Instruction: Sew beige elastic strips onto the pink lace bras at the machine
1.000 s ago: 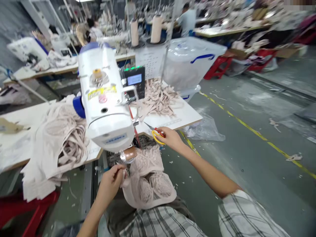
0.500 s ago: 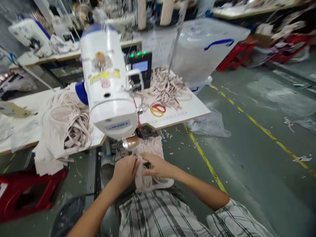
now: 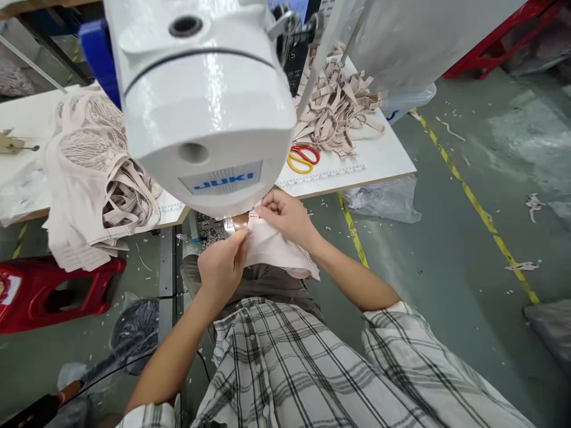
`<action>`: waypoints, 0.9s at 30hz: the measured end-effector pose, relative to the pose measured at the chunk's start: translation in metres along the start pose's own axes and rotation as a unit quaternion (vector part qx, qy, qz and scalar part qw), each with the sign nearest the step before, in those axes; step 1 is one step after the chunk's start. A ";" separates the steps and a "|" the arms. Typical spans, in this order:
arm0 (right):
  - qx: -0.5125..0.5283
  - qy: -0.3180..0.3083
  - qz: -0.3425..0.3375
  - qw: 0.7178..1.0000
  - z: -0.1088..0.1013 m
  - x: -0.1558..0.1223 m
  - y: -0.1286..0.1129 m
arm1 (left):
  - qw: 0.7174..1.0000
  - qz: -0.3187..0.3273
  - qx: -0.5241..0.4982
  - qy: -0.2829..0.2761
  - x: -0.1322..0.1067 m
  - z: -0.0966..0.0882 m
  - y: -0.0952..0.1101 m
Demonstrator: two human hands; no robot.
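Note:
Both my hands hold a pale pink garment (image 3: 276,252) just under the head of a white sewing machine (image 3: 200,101). My left hand (image 3: 222,268) pinches the fabric's near edge with closed fingers. My right hand (image 3: 285,215) grips the far edge, fingers curled, close to the needle area, which the machine head hides. Yellow and red handled scissors (image 3: 302,159) lie on the white table (image 3: 379,160) to the right, untouched.
A heap of pink strap pieces (image 3: 339,110) lies behind the scissors. Stacked lace garments (image 3: 89,172) hang off the table at left. A red stool (image 3: 53,291) stands below left; a clear plastic bag (image 3: 383,199) sits under the table edge. Grey floor with a yellow line (image 3: 482,214) at right.
The scissors left my right hand and now lie on the table. My right hand came to the garment, both hands lifted it up under the machine head, and my view dropped closer.

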State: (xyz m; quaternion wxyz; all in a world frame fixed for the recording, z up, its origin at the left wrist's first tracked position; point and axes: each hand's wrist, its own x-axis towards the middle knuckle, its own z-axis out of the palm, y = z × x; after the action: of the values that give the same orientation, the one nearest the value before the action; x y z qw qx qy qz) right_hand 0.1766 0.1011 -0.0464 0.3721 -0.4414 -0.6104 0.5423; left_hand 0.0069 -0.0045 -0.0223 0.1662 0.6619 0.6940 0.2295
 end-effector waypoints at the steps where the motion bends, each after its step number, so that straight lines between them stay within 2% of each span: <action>1: -0.002 -0.009 -0.002 1.000 -0.001 0.007 0.002 | 1.000 0.015 0.025 -0.005 0.001 0.000 -0.002; 6: -0.055 -0.034 -0.058 0.996 -0.001 0.031 0.002 | 0.997 0.024 0.074 0.015 0.010 -0.001 -0.006; 12: -0.100 -0.035 -0.106 0.989 -0.001 0.043 -0.002 | 0.997 0.019 0.074 0.026 0.018 -0.004 -0.007; 20: -0.105 -0.041 -0.103 0.988 -0.001 0.043 -0.001 | 0.992 0.033 0.120 0.022 0.019 -0.004 -0.009; 27: -0.106 -0.045 -0.092 0.989 -0.001 0.040 -0.008 | 0.991 0.053 0.118 0.037 0.019 -0.003 -0.010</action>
State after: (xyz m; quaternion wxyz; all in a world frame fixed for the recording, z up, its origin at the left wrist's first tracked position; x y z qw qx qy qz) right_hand 0.1630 0.1388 -0.0392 0.3440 -0.3956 -0.7185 0.4571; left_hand -0.0048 0.0141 -0.0239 0.0490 0.7041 0.6854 0.1788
